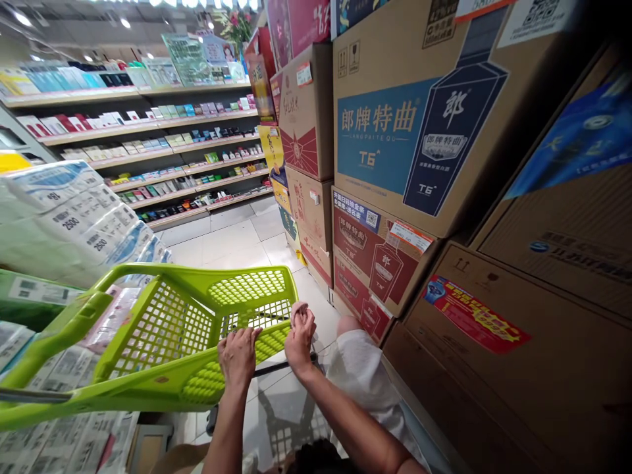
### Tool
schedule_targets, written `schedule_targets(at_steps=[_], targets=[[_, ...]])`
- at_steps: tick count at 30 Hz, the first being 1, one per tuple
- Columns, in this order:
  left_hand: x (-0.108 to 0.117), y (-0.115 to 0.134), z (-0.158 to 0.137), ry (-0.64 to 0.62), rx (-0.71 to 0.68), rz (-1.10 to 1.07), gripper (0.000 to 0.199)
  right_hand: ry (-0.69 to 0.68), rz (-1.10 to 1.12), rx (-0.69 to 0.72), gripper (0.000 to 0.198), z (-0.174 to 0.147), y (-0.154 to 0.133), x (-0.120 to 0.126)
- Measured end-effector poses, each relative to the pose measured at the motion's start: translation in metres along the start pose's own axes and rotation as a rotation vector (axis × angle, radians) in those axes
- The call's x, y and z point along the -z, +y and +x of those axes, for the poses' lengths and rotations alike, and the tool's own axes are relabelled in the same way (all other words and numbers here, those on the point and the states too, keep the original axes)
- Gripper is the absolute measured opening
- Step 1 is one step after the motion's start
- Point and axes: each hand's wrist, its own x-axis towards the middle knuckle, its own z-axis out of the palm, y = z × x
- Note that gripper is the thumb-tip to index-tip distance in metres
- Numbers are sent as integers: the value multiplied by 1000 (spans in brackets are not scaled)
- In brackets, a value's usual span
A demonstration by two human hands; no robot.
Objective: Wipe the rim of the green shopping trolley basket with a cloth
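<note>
A lime-green shopping cart [131, 394] with a perforated basket stands in front of me, its handle to the left. My left hand [237, 355] grips the basket's near rim, fingers curled over the edge. Closed around a small pinkish cloth [298, 309], my right hand [299, 339] is at the near right corner of the cart. The cloth bunches up above the fingers and lies against the rim. The part of the basket floor that shows has nothing on it.
Stacked cardboard cartons [380, 174] rise close on the right. Plastic-wrapped paper packs [89, 210] are piled on the left, beside the cart. Shelves [148, 125] of small boxed goods stand at the back, beyond the tiled floor [222, 237].
</note>
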Motion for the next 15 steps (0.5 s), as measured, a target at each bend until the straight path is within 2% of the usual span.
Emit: schedule_targets(at_steps=[3, 6, 8, 12, 15], targets=[[-4, 7, 4, 0, 32, -8, 41, -22, -43, -7, 55, 1, -7, 5], [-9, 21, 11, 14, 64, -18, 42, -92, -85, -33, 56, 20, -14, 11], [-11, 33, 16, 29, 95, -17, 44, -90, -107, -16, 55, 29, -14, 11], [-9, 48, 20, 16, 72, -25, 48, -16, -116, 20, 56, 24, -1, -1], [1, 40, 18, 27, 12, 0, 47, 26, -119, -120, 63, 18, 19, -8]])
